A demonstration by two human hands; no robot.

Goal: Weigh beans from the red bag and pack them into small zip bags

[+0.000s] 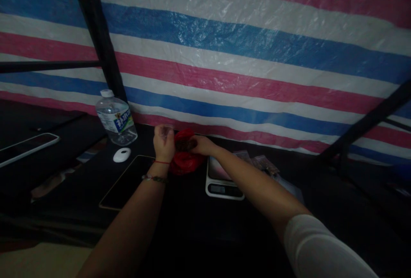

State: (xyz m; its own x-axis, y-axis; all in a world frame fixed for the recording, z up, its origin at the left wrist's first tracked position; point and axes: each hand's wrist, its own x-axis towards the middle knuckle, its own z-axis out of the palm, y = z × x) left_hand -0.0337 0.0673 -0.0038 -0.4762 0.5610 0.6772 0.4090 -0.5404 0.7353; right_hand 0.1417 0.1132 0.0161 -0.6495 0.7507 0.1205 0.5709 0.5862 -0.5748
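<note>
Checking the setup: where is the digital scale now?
In the head view, the digital scale lies just right of centre on the black table, beside the red bag, partly hidden by the right forearm.

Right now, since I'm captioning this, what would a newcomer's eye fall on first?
The striped sheet filling most of the background. Then comes the red bag, low in the middle, between the left hand and right hand. The bottle stands to their left.
</note>
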